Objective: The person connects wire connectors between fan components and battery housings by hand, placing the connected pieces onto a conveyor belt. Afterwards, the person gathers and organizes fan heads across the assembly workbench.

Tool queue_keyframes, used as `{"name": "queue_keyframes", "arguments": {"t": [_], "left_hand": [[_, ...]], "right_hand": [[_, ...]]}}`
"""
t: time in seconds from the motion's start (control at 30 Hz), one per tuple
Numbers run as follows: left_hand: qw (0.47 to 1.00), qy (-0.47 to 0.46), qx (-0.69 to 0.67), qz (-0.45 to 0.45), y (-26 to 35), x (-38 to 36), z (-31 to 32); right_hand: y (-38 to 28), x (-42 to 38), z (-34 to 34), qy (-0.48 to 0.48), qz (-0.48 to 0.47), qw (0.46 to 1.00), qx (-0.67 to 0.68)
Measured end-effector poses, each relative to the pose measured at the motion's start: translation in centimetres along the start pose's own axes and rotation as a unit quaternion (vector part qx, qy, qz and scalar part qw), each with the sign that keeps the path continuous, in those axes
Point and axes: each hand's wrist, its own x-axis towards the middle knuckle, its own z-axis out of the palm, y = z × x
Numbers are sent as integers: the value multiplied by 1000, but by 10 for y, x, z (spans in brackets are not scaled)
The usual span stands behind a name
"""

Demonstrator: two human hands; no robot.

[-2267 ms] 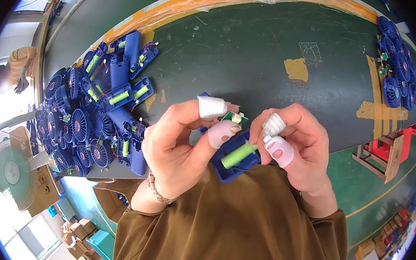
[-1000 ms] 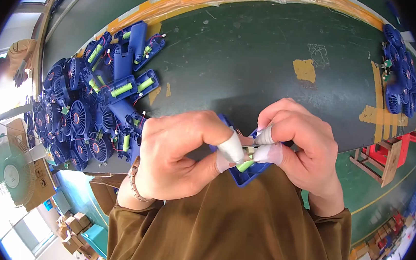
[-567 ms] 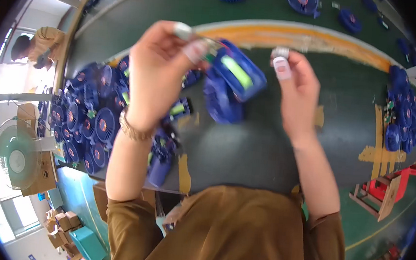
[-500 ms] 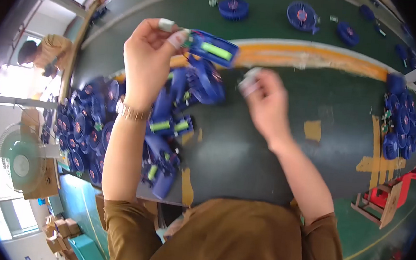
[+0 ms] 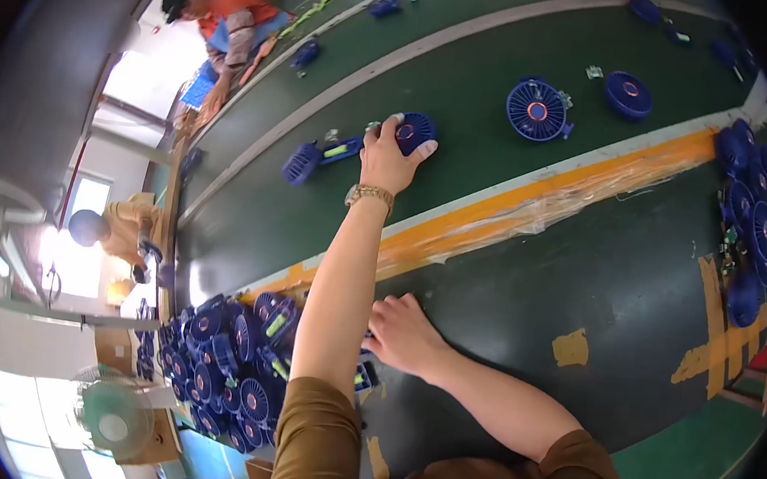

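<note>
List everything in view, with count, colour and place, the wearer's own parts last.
Heaped fans: many, blue, left on near table
Stacked fans: several, blue, right edge
Touched fan: one, blue, under left hand
Loose round fans: two, blue, far surface, right of centre
Cells: several, light green, left of centre
Orange strip: one, between surfaces
Tape patches: several, yellow, near table
Standing fan: one, green-white, lower left
Co-workers: at least two, left side
Left hand: one, on touched fan
Right hand: one, near table; grasp unclear

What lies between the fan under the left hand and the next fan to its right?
Head view: only bare table separates the touched fan from the next fan.
</note>
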Motion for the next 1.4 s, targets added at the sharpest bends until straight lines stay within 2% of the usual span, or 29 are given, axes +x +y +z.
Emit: {"name": "queue_keyframes", "arguments": {"t": [0.07,0.17,0.2,0.27,0.3,0.37,0.4,0.43,0.47,0.5,0.53,0.57,0.63,0.7,0.77,0.8,0.83,0.9,1.0,1.1,1.2,1.3,1.33,1.4], "left_hand": [[1000,-22,-18,-9,11,22,25],[988,-17,144,-56,48,11,33],[991,-39,119,-39,45,7,31],[979,-184,-88,19,46,-16,-6],[970,-180,-155,45,51,-43,-29],[952,-151,-239,114,53,-116,-74],[958,-115,-196,173,65,-154,-106],[964,-116,-171,166,69,-191,-133],[965,-100,-146,193,65,-229,-148],[965,-142,-103,196,57,-264,-158],[956,-170,-131,199,52,-293,-159],[946,-196,-161,204,47,-321,-154],[945,-231,-144,184,40,-369,-132],[951,-244,-102,160,35,-399,-112],[955,-242,-70,158,29,-412,-103],[953,-253,-67,155,30,-412,-107],[954,-242,-70,164,30,-413,-105],[955,-218,-78,184,32,-412,-99],[963,-174,-21,202,38,-409,-84],[970,-118,1,211,42,-405,-76],[970,-89,5,226,41,-401,-66],[966,-107,-3,236,40,-399,-68],[964,-116,-2,238,41,-398,-70],[961,-141,11,238,44,-401,-73]], "right_hand": [[1,1,-5,-21,-15,999,-35],[4,0,-7,-25,-40,996,-71],[2,0,-6,-26,-50,995,-87],[-1,2,-4,26,11,1000,-2],[-3,4,-4,50,43,997,37],[9,11,5,79,106,964,233],[15,1,33,117,111,979,127],[12,-1,22,113,103,899,411],[9,-3,9,117,103,738,656],[12,1,9,110,164,837,510],[14,6,9,101,205,912,340],[10,4,12,180,127,927,303],[9,6,14,162,95,958,218],[7,9,10,99,90,981,140],[8,21,8,5,102,992,80],[-4,26,-5,-77,150,982,91],[-17,25,-11,-86,124,988,25],[-14,12,-6,-112,6,993,-46],[-8,-19,-16,-87,75,993,-3],[5,-71,-56,-16,115,993,-34],[-9,-110,-87,29,242,970,-10],[-16,-103,-74,79,173,982,3],[-25,-90,-72,30,207,978,-15],[-30,-67,-55,3,179,984,18]]}}
